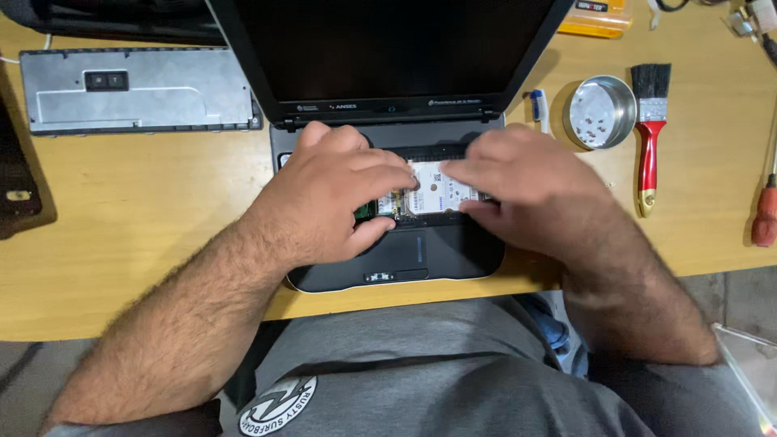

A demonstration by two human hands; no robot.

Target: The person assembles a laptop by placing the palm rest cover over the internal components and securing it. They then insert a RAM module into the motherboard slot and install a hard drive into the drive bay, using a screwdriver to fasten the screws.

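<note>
A small dark laptop lies open on a wooden table, its keyboard taken out and its inside showing. A silver hard drive with a white label sits in the opened bay. My left hand rests over the left of the bay, fingertips on the drive's left edge, thumb on the palm rest. My right hand covers the right side, fingers pinching the drive from the right. A bit of green circuit board shows under my left hand.
The removed keyboard lies upside down at the back left. A round metal dish with small screws, a red-handled brush, a white and blue pen, a red-handled screwdriver and a yellow case lie to the right.
</note>
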